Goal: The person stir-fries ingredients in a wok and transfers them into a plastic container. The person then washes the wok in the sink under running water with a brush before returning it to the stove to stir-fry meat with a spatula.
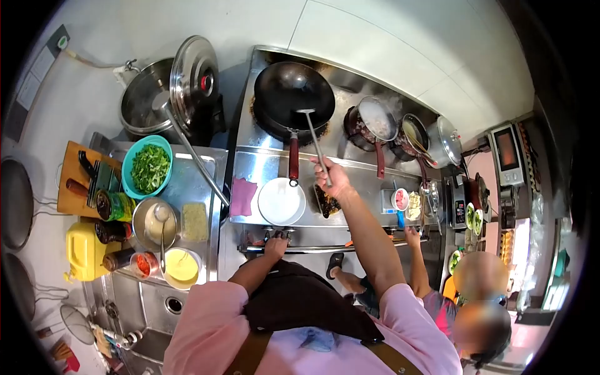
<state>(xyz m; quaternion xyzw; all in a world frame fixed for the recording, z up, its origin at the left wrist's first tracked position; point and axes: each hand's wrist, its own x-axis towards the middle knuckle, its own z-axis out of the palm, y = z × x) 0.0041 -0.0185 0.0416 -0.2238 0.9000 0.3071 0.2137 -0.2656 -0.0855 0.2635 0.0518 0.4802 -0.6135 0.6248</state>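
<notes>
My right hand is closed round the handle of a metal spatula, whose head rests in the black wok. My left hand is at the stove's front edge, on the control knobs; its fingers are partly hidden. The wok sits on the left burner, with its red-brown handle pointing toward me. A white plate lies on the steel ledge in front of it, beside a purple cloth. To the plate's right is a dark tray with dark food.
Steaming pans stand on the right burners. A co-worker's hand is at the stove's right front. On the left are a large pot, a teal bowl of chopped greens, a yellow jug, a yellow-filled bowl and a sink.
</notes>
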